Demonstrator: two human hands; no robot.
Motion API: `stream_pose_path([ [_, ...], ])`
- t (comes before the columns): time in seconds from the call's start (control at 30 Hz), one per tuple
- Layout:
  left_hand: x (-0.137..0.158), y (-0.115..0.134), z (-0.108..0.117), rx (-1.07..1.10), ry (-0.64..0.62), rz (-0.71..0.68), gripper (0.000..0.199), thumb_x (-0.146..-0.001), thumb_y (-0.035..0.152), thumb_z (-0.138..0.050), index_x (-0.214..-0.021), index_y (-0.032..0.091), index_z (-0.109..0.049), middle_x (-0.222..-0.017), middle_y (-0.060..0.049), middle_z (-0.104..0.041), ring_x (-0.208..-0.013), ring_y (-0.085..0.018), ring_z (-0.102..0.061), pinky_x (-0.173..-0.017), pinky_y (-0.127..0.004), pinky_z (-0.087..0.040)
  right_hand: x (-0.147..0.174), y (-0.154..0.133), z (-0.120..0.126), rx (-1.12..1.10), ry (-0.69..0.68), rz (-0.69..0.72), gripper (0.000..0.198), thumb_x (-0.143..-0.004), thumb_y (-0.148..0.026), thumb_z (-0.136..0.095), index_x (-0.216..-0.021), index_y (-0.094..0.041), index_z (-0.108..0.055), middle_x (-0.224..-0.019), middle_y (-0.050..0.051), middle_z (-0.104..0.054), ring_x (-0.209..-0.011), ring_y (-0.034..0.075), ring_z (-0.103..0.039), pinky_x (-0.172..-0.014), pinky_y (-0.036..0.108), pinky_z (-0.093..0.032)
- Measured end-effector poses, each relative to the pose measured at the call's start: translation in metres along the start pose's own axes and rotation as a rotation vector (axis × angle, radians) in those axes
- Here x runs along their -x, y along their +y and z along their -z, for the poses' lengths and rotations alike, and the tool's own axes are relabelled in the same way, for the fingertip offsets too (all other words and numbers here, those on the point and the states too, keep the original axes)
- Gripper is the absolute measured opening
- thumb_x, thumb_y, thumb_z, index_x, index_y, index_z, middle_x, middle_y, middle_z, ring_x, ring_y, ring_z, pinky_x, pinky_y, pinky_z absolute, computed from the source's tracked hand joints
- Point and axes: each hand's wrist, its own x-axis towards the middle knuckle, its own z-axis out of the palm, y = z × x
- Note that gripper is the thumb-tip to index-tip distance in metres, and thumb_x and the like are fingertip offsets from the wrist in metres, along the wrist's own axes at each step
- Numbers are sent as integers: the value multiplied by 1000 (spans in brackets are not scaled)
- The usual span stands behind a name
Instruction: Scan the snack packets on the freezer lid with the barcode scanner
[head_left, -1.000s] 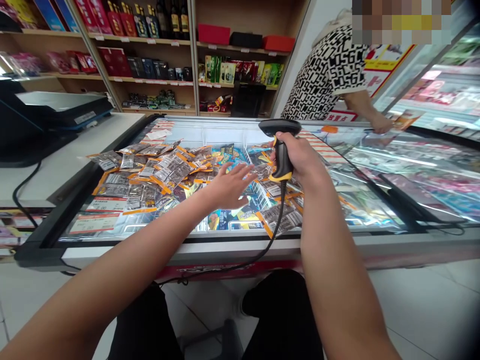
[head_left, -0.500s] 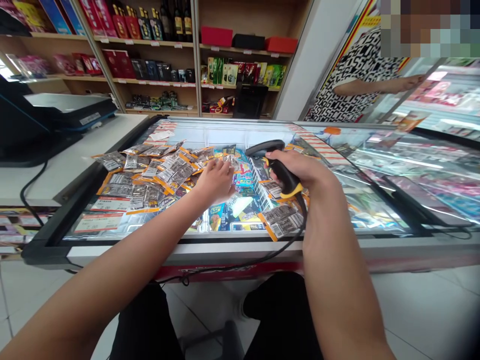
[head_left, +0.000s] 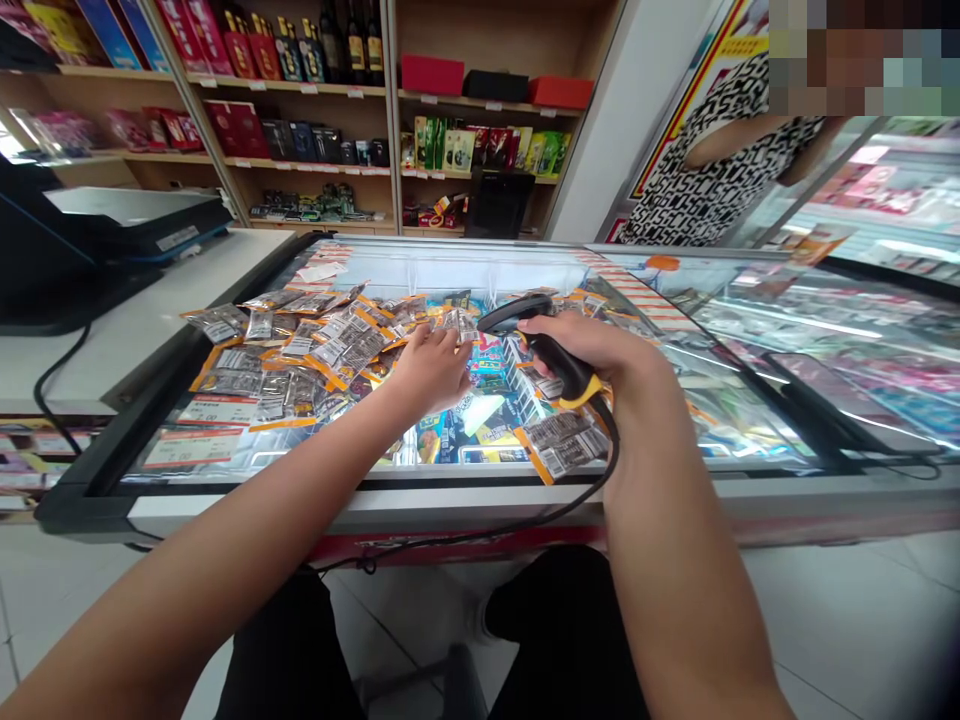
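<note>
Black scanner well inside freezer rim

"00" on two price labels, "S" on patterned shirt

One camera, worn on the person's head, faces forward and down from close above the bare left hand and bare right hand, with tan wooden shelving farther off (I'd say eleven o'clock).
</note>
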Motion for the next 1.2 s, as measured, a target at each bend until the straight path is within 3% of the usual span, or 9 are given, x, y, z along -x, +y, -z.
stream_pose_path([
  [0.13,1,1,1,-5,-6,5,56,-107,40,-40,-158,21,-50,-146,-19,-63,-134,-36,-58,-116,-54,-34,0,-3,-3,-109,100,-48,30,-98,-45,-66,-80,-21,-62,-61,7,-67,-50,18,-60,-43,27,-48],
  [0.33,-1,7,2,60,54,125,60,-104,41,-45,-157,12,-51,-153,-25,-58,-148,-42,-46,-124,-58,-25,-10,-1,0,-345,345,64,27,-98,-45,-62,-85,-22,-63,-60,4,-66,-48,17,-58,-44,27,-49],
  [0.4,-1,13,6,109,94,27,61,-104,36,-45,-161,13,-46,-166,-23,-46,-155,-40,-39,-126,-59,-24,-14,0,2,-369,443,109,30,-98,-50,-61,-87,-22,-63,-61,3,-65,-50,17,-61,-47,26,-51],
  [0.47,1,22,13,197,95,-193,63,-105,35,-42,-166,19,-38,-175,-18,-33,-157,-36,-37,-125,-57,-27,-16,-1,4,-367,524,154,35,-98,-57,-60,-90,-23,-63,-62,3,-65,-52,17,-63,-51,25,-53],
  [0.6,5,39,19,311,60,-539,62,-108,42,-35,-168,24,-35,-179,-14,-27,-156,-33,-41,-117,-51,-41,-13,-4,4,-411,593,181,37,-100,-58,-57,-91,-23,-63,-60,2,-64,-52,16,-63,-52,25,-53],
  [0.7,7,39,15,285,64,-546,63,-110,50,-30,-167,25,-38,-177,-14,-32,-154,-35,-44,-116,-52,-42,-10,-5,4,-474,563,175,32,-101,-51,-56,-89,-22,-63,-60,1,-64,-51,15,-61,-50,23,-51],
  [0.83,8,30,7,229,72,-398,74,-108,64,-30,-166,18,-39,-169,-18,-45,-149,-36,-49,-115,-51,-43,-7,-2,5,-446,417,102,29,-100,-46,-58,-84,-22,-63,-58,1,-63,-47,15,-58,-47,24,-49],
  [0.97,8,31,6,184,80,-296,89,-103,75,-31,-158,7,-48,-166,-24,-46,-143,-39,-53,-110,-49,-45,-4,-1,1,-266,233,6,29,-96,-44,-66,-76,-23,-63,-56,4,-65,-44,16,-56,-43,27,-46],
  [1.2,6,37,7,194,94,-242,94,-100,81,-32,-158,9,-47,-153,-24,-57,-132,-40,-58,-104,-50,-46,-3,5,2,-42,99,-26,33,-96,-44,-71,-73,-21,-65,-55,6,-67,-44,18,-59,-40,26,-46],
])
